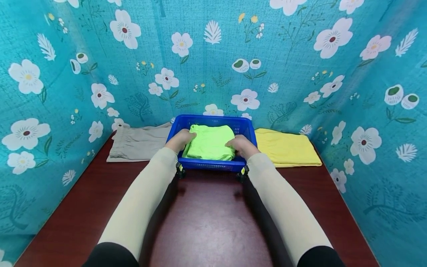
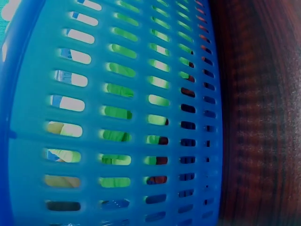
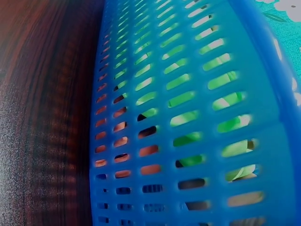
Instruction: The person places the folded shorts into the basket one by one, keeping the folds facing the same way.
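In the head view, folded bright green shorts (image 1: pixel 210 142) lie in a blue plastic basket (image 1: pixel 208 163). My left hand (image 1: pixel 181 139) reaches over the basket's left side and grips the left edge of the shorts. On the opposite side, my right hand (image 1: pixel 242 145) holds their right edge, thumb on top and fingertips hidden beneath the cloth. Both wrist views face the basket's slotted front wall. Green cloth (image 2: pixel 118 69) shows through the slots in the left wrist view, and green cloth (image 3: pixel 180 98) likewise in the right one.
Left of the basket lies a folded grey-beige garment (image 1: pixel 141 142) with a gathered waistband. Folded yellow shorts (image 1: pixel 287 148) lie to its right. All rest on a dark red-brown table (image 1: pixel 210 218). A blue floral curtain (image 1: pixel 207 66) encloses the back and sides.
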### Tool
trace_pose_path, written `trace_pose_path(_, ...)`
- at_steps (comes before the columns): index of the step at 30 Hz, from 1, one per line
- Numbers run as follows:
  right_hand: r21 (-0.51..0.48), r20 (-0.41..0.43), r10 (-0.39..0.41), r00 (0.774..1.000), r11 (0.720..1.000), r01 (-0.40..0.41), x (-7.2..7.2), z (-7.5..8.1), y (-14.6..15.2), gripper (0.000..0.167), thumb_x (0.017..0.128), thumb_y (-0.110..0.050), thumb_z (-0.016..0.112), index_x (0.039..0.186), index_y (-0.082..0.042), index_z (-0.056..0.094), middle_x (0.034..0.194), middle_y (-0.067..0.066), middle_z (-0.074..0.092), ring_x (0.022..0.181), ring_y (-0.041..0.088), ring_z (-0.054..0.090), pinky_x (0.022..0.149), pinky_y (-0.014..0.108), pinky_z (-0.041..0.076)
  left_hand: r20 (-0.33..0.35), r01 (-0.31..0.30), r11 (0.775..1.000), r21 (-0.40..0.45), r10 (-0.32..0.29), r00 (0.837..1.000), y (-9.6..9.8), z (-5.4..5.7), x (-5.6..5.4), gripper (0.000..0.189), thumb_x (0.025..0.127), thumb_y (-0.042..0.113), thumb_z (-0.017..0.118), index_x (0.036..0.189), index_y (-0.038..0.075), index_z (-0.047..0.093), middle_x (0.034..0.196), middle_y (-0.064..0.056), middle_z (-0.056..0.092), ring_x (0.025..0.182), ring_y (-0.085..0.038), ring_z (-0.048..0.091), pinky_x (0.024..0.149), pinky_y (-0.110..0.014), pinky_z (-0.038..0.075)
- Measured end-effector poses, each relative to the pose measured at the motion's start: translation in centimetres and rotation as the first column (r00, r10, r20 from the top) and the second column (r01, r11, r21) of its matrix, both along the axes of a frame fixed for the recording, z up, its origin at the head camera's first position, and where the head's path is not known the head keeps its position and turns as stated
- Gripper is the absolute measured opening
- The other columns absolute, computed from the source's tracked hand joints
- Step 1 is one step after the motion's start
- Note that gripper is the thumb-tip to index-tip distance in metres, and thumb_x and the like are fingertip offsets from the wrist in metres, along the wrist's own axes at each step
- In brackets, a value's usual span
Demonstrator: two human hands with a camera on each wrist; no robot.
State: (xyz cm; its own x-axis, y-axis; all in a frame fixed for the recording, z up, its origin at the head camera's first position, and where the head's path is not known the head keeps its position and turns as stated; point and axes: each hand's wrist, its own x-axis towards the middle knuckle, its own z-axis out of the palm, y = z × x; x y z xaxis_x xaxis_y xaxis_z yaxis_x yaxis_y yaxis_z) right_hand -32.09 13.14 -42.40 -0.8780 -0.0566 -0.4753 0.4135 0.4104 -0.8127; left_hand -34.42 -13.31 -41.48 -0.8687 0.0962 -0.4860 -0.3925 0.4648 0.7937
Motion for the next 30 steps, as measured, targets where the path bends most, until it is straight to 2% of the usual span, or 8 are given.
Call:
trace_pose_path(3,0.036,-0.010,-0.007,1.000,0.999,0.008,-0.2,-0.2,-0.1,0.044,0.099,-0.017,0.066,0.138,-0.003,0.051,0.134,0.011,0.053,0.111,0.027,0.053,0.097,0.042,0.049,-0.011,0.001,1.000,-0.016,-0.001,1.000,0.1,-0.2,-0.1,0.072,0.110,0.035,0.046,0.165,0.009,0.008,0.172,-0.013,0.007,0.158,-0.036,0.010,0.124,-0.053,0.022)
trace_pose_path(7,0.097,-0.025,0.006,1.000,0.995,-0.003,-0.3,-0.4,-0.3,0.048,0.100,-0.018,0.065,0.142,-0.002,0.047,0.135,0.011,0.051,0.111,0.027,0.050,0.094,0.041,0.048,-0.023,0.014,0.998,-0.057,-0.015,1.000,0.1,-0.2,-0.1,0.072,0.109,0.033,0.049,0.165,0.007,0.011,0.171,-0.014,0.012,0.157,-0.035,0.015,0.123,-0.054,0.026)
trace_pose_path(14,0.191,-0.093,0.027,0.995,0.981,-0.009,0.0,-0.1,-0.7,0.042,0.099,-0.017,0.066,0.135,-0.001,0.053,0.125,0.013,0.056,0.101,0.027,0.054,0.079,0.036,0.050,-0.019,0.052,0.992,-0.119,-0.055,0.998,-0.4,0.5,0.5,0.073,0.105,0.028,0.057,0.163,0.004,0.018,0.169,-0.015,0.021,0.154,-0.035,0.025,0.118,-0.057,0.035)
trace_pose_path(21,0.259,-0.143,0.037,0.989,0.966,0.001,0.7,0.6,-0.9,0.049,0.097,-0.014,0.065,0.140,0.000,0.048,0.125,0.014,0.055,0.101,0.029,0.053,0.075,0.035,0.050,-0.001,0.070,0.984,-0.163,-0.071,0.997,-0.1,1.0,0.9,0.073,0.105,0.028,0.057,0.162,0.002,0.019,0.167,-0.018,0.023,0.152,-0.037,0.028,0.115,-0.057,0.038)
trace_pose_path(24,0.284,-0.176,0.053,0.983,0.959,-0.001,1.0,0.9,-0.9,0.036,0.095,-0.012,0.064,0.128,-0.001,0.053,0.113,0.012,0.054,0.094,0.029,0.053,0.070,0.034,0.047,-0.005,0.069,0.982,-0.175,-0.071,0.997,0.0,0.9,1.0,0.074,0.105,0.028,0.057,0.162,0.001,0.018,0.167,-0.018,0.023,0.153,-0.038,0.027,0.116,-0.057,0.036)
trace_pose_path(27,0.316,-0.210,0.066,0.975,0.949,0.004,1.1,1.0,-1.0,0.017,0.093,-0.008,0.061,0.108,-0.004,0.055,0.096,0.010,0.050,0.082,0.028,0.053,0.064,0.033,0.044,-0.002,0.065,0.984,-0.166,-0.066,0.998,0.0,0.9,1.1,0.075,0.105,0.028,0.058,0.162,0.001,0.017,0.168,-0.018,0.022,0.153,-0.038,0.025,0.118,-0.058,0.034)
trace_pose_path(29,0.344,-0.235,0.088,0.968,0.939,-0.002,1.2,1.0,-1.0,0.012,0.091,-0.006,0.059,0.101,-0.005,0.051,0.091,0.009,0.045,0.074,0.025,0.049,0.060,0.032,0.041,0.002,0.070,0.984,-0.165,-0.071,0.997,-0.1,0.9,1.1,0.076,0.105,0.029,0.058,0.162,0.001,0.016,0.168,-0.018,0.021,0.153,-0.039,0.024,0.118,-0.058,0.033)
trace_pose_path(30,0.362,-0.249,0.104,0.963,0.932,-0.008,1.2,1.0,-1.0,0.014,0.091,-0.005,0.057,0.103,-0.005,0.051,0.095,0.009,0.046,0.069,0.023,0.046,0.058,0.032,0.039,0.004,0.071,0.984,-0.161,-0.071,0.997,-0.2,0.9,1.1,0.076,0.105,0.029,0.059,0.162,0.001,0.017,0.168,-0.018,0.021,0.153,-0.039,0.025,0.117,-0.058,0.034)
